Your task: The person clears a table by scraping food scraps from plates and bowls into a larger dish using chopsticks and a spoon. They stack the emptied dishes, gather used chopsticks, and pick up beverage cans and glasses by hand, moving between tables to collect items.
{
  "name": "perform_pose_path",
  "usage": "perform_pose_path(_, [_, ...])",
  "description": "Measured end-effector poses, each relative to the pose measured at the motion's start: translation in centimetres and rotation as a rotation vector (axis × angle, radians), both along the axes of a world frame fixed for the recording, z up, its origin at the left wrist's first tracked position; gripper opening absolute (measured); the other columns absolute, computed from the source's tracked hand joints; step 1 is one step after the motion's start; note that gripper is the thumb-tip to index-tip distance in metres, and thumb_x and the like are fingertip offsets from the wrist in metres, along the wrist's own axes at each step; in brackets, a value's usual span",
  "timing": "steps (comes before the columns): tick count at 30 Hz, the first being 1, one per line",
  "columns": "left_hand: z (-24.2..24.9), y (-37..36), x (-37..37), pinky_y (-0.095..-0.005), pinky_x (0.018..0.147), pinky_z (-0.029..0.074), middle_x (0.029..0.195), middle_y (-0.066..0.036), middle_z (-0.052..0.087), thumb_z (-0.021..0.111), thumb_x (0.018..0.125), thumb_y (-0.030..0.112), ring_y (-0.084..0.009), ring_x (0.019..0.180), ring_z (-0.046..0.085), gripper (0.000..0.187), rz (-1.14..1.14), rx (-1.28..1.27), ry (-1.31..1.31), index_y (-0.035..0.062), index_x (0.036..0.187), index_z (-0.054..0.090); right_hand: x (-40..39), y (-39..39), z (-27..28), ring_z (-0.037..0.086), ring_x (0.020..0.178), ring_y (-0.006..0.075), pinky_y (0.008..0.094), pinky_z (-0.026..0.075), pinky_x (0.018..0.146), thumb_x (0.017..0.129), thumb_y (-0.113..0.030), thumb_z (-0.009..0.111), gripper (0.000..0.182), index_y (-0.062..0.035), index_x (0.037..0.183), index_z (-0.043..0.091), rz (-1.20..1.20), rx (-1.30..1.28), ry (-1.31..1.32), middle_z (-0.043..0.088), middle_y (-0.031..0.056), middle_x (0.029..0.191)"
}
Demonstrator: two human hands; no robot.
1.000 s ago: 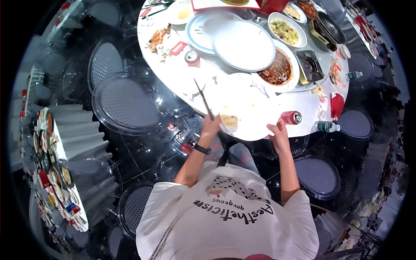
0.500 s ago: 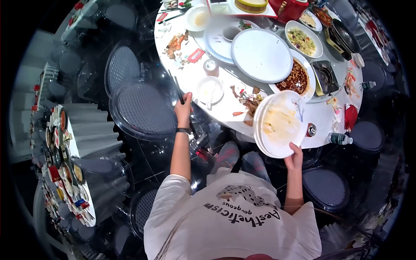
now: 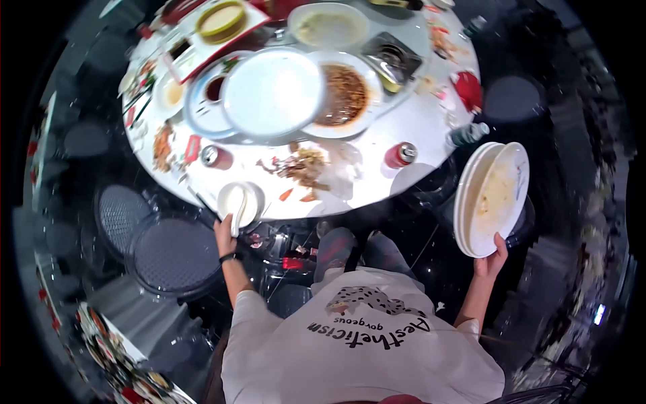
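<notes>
At the table's near edge, my left hand (image 3: 225, 237) is closed around dark chopsticks (image 3: 202, 202). Its fingers are right beside a small white bowl (image 3: 250, 214), whose white spoon (image 3: 237, 219) points back over the rim toward them. Out to the right, past the table edge, my right hand (image 3: 492, 259) grips the lower rim of a stack of white plates (image 3: 501, 192). The stack is tilted steeply, and yellowish food residue smears the top plate's face.
The round white table (image 3: 367, 192) carries food scraps (image 3: 299, 167), a red can (image 3: 402, 155), another can (image 3: 215, 157), a large white plate (image 3: 272, 91) and a dish of brown sauce (image 3: 344, 94). A bottle (image 3: 469, 134) lies at the right edge. Grey stools (image 3: 173, 254) stand at left.
My right hand has swung the plate stack away from the table to the right and tilted it more steeply. My left hand has come up to the small bowl. The view has turned right.
</notes>
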State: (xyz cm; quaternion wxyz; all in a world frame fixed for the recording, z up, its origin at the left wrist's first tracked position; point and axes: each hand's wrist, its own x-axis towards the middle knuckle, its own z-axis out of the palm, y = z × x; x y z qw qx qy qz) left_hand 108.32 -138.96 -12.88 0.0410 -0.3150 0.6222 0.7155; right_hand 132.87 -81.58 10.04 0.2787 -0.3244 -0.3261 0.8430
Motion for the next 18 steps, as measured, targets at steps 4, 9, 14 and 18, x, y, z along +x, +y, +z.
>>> perform_pose_path(4, [3.9, 3.7, 3.5, -0.0253, 0.055, 0.042, 0.083, -0.008, 0.062, 0.062, 0.080, 0.010, -0.0134, 0.065, 0.056, 0.028, 0.013, -0.041, -0.017, -0.0058, 0.103, 0.058, 6.2, 4.9, 2.8, 0.051, 0.119, 0.0331, 0.0464, 0.039, 0.104, 0.086, -0.007, 0.053, 0.050, 0.0062, 0.132, 0.040, -0.183, 0.022, 0.080, 0.051, 0.0202, 0.130])
perform_pose_path(9, [9.8, 12.9, 7.4, -0.0274, 0.062, 0.048, 0.091, -0.011, 0.064, 0.060, 0.082, 0.008, -0.0164, 0.073, 0.061, 0.030, -0.061, -0.078, 0.009, -0.0083, 0.107, 0.057, 15.0, 11.7, 4.3, 0.050, 0.120, 0.0318, 0.0457, 0.038, 0.105, 0.087, -0.009, 0.052, 0.049, 0.0051, 0.133, 0.040, -0.344, 0.066, 0.091, 0.051, 0.0188, 0.130])
perform_pose_path(14, [14.3, 26.1, 11.8, -0.0289, 0.066, 0.050, 0.094, -0.012, 0.065, 0.057, 0.085, 0.008, -0.0177, 0.078, 0.063, 0.029, -0.272, -0.073, 0.111, -0.0077, 0.109, 0.057, 27.3, 22.8, 3.2, 0.051, 0.118, 0.0330, 0.0473, 0.041, 0.102, 0.083, -0.006, 0.055, 0.051, 0.0031, 0.132, 0.042, -0.441, 0.011, 0.046, 0.052, 0.0177, 0.130])
perform_pose_path(18, [15.7, 38.6, 15.7, -0.0288, 0.065, 0.050, 0.093, -0.010, 0.065, 0.056, 0.086, 0.009, -0.0171, 0.077, 0.064, 0.028, -0.431, 0.027, 0.114, -0.0058, 0.110, 0.056, 35.2, 32.7, 2.4, 0.055, 0.113, 0.0301, 0.0428, 0.046, 0.097, 0.081, -0.004, 0.058, 0.049, 0.0023, 0.128, 0.046, -0.446, -0.015, 0.027, 0.055, 0.0158, 0.124])
